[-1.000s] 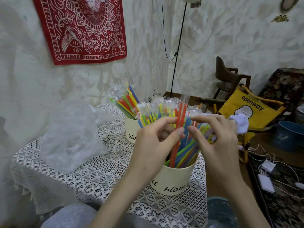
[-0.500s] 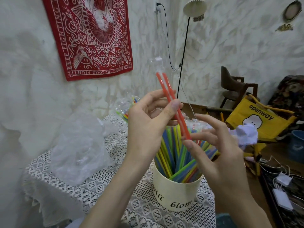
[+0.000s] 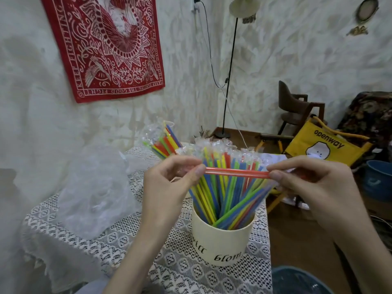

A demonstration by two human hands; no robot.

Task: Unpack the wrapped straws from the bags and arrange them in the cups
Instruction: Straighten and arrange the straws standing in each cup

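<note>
Two wrapped red straws (image 3: 235, 172) lie level in the air above a cream cup (image 3: 222, 242). My left hand (image 3: 167, 187) pinches their left end and my right hand (image 3: 311, 185) pinches their right end. The cup stands on the lace tablecloth (image 3: 106, 240) and is packed with several wrapped straws (image 3: 224, 198) in blue, green, yellow and red. Behind it a second bunch of wrapped straws (image 3: 163, 143) sticks up; the cup under that bunch is hidden. A crumpled clear plastic bag (image 3: 93, 187) lies on the table at the left.
The small table stands against a white wall with a red hanging (image 3: 106, 45). A floor lamp (image 3: 229, 81), a dark chair (image 3: 294, 107), a yellow bag (image 3: 326, 147) and a blue tub (image 3: 377, 179) stand to the right. A blue bin (image 3: 297, 281) sits below the table's near right edge.
Both hands lifted the two red straws out of the near cup, raised them upright, then turned them level and moved apart to their ends.
</note>
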